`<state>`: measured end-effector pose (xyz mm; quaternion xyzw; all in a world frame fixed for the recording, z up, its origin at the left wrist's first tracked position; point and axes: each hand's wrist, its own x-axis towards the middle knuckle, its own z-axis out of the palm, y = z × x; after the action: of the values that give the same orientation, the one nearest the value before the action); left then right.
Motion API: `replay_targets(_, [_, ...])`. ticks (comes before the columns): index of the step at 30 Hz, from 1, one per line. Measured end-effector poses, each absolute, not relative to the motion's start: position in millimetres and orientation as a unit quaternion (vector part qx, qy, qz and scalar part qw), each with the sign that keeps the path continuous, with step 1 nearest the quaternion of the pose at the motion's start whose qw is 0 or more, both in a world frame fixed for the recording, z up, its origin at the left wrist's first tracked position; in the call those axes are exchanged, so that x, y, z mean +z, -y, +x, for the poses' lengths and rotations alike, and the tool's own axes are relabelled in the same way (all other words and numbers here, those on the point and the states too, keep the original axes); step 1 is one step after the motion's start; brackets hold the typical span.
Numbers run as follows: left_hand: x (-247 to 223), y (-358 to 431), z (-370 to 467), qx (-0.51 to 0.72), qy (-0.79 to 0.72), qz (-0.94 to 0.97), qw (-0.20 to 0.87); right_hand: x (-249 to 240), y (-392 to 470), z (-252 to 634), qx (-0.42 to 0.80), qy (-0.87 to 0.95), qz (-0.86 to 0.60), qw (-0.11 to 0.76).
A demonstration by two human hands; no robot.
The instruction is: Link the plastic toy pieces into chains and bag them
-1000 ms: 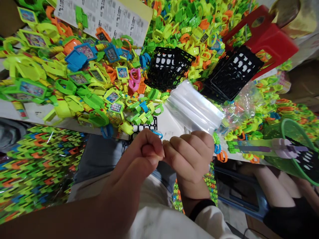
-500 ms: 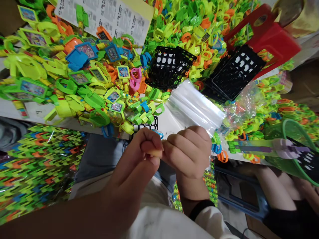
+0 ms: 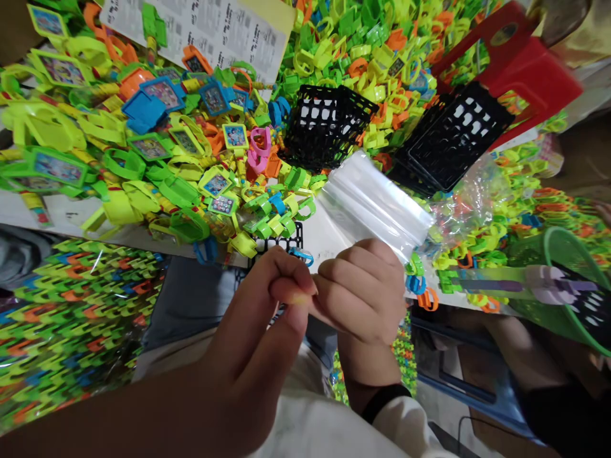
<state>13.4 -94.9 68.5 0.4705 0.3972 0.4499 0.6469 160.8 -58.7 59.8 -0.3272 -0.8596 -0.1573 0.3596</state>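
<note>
My left hand [image 3: 267, 318] is closed, its thumb and bent fingers pinched together near the table's front edge. Touching it at the fingertips is my right hand [image 3: 365, 292], curled into a fist. Whatever lies between the fingers is hidden or too small to make out. Just beyond the left fingers are a blue plastic band [image 3: 301, 256] and the rim of a black lattice basket [image 3: 296, 236]. A stack of clear plastic bags [image 3: 377, 203] lies right behind my right hand.
Toy watches [image 3: 153, 146] in green, yellow, orange and blue cover the table, with a sticker sheet [image 3: 205, 32] among them. Two black baskets [image 3: 329, 124] [image 3: 458, 137], a red plastic holder [image 3: 529, 70] and a green basket [image 3: 529, 267] stand around. Bagged toys [image 3: 76, 318] are below left.
My left fingertips have shifted slightly, pressing closer to my right hand. More of the blue band shows behind them. At the right, the other person's legs have moved.
</note>
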Motion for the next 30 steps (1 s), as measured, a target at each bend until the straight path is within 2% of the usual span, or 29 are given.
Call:
replay_targets(10, [59, 88, 10, 0.437, -0.373, 0.544, 0.611, 58, 55, 162, -0.133, 0.868, -0.307, 0.367])
replay_targets(17, [55, 85, 9, 0.451, -0.370, 0.533, 0.613, 57, 55, 160, -0.122, 0.870, -0.333, 0.342])
replay_targets(24, [52, 76, 2, 0.435, -0.380, 0.594, 0.560, 57, 43, 165, -0.102, 0.882, -0.313, 0.337])
replay_targets(30, [46, 73, -3, 0.415, -0.386, 0.567, 0.597, 59, 43, 164, -0.104, 0.888, -0.315, 0.318])
